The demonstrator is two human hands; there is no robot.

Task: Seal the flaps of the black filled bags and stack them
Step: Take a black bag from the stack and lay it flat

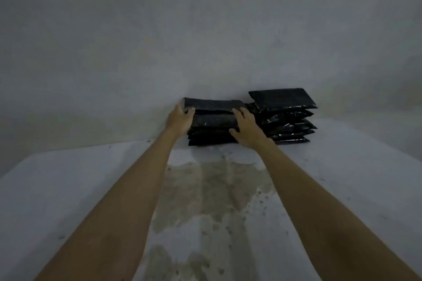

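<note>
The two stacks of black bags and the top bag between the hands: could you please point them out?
left stack (212,137): head view, front edge of lower bags.
right stack (290,125): head view, glossy front side.
top bag (212,103): head view, its upper face.
</note>
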